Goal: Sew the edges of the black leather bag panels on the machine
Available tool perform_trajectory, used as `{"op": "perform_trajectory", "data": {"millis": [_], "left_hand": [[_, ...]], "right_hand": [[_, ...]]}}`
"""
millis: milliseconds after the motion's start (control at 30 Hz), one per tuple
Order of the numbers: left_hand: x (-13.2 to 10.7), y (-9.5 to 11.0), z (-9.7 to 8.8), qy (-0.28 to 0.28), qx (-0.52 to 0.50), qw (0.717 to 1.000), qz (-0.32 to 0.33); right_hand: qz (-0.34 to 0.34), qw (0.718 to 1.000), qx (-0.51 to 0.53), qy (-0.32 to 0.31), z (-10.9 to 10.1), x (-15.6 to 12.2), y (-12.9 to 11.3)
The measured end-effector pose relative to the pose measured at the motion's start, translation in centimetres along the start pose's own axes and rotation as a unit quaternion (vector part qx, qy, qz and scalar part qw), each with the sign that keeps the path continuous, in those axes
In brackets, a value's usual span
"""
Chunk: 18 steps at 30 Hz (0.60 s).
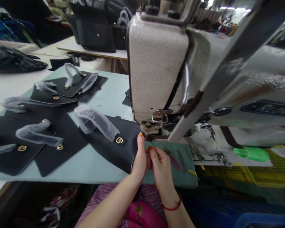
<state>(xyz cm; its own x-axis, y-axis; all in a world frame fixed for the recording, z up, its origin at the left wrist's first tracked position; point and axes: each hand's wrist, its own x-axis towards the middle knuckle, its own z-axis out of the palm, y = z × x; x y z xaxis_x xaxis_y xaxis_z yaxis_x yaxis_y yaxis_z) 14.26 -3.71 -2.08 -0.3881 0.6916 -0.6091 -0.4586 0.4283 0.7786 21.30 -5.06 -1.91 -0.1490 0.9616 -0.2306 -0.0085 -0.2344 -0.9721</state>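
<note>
My left hand (140, 160) grips the right edge of a black leather bag flap (124, 156), thumb on top and fingers beneath. This flap carries a plastic-wrapped handle (101, 122) and a gold buckle (119, 140). Just to the right, my right hand (161, 163) is closed in a pinch against the left fingertips. Whatever sits in that pinch is too small to make out. Both hands are right in front of the sewing machine's head (156, 69), close below its presser area. Beside the right hand lie pink-handled thread snips (174, 159) on the green-blue table surface (104, 171).
Several more black flaps with wrapped handles (59, 117) overlap on the left. Behind them, finished black bags (92, 28) stand on a board. A grey bar (218, 79) slants across the machine arm. At right are a green tube (251, 154) and a yellow basket (270, 172).
</note>
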Motion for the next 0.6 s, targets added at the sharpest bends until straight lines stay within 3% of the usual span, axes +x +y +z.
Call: {"op": "perform_trajectory", "data": {"millis": [100, 233, 300, 367, 400, 467, 500, 567, 600], "left_hand": [[0.4, 0.0, 0.5, 0.017, -0.021, 1.0, 0.0], [-0.9, -2.4, -1.4, 0.003, 0.014, 0.994, 0.11], [-2.9, -4.8, -4.4, 0.001, 0.029, 0.99, 0.14], [-4.7, -6.8, -8.8, -0.002, 0.047, 0.987, 0.156], [-5.1, -7.2, -11.3, 0.01, 0.078, 0.974, 0.212], [-4.5, -6.1, -16.3, 0.019, 0.165, 0.93, 0.329], [-3.5, -4.5, -18.3, -0.006, 0.233, 0.898, 0.372], [-0.3, 0.0, -20.6, -0.052, 0.388, 0.802, 0.452], [1.5, 2.6, -20.9, -0.076, 0.442, 0.758, 0.473]], "right_hand": [[-0.028, 0.998, -0.038, 0.037, -0.1, 0.1, 0.0], [-0.077, 0.991, -0.077, 0.077, 0.0, 0.3, -0.1], [-0.087, 0.991, -0.074, 0.069, 0.3, 0.5, -0.3], [-0.088, 0.993, -0.066, 0.044, 1.0, 0.9, -0.5], [-0.087, 0.994, -0.064, 0.031, 1.5, 1.0, -0.7], [-0.09, 0.994, -0.067, 0.016, 2.5, 1.4, -1.3], [-0.091, 0.993, -0.072, 0.013, 3.0, 1.6, -1.5], [-0.086, 0.993, -0.074, 0.012, 3.9, 1.8, -1.9], [-0.08, 0.994, -0.069, 0.013, 4.2, 1.9, -1.9]]}}
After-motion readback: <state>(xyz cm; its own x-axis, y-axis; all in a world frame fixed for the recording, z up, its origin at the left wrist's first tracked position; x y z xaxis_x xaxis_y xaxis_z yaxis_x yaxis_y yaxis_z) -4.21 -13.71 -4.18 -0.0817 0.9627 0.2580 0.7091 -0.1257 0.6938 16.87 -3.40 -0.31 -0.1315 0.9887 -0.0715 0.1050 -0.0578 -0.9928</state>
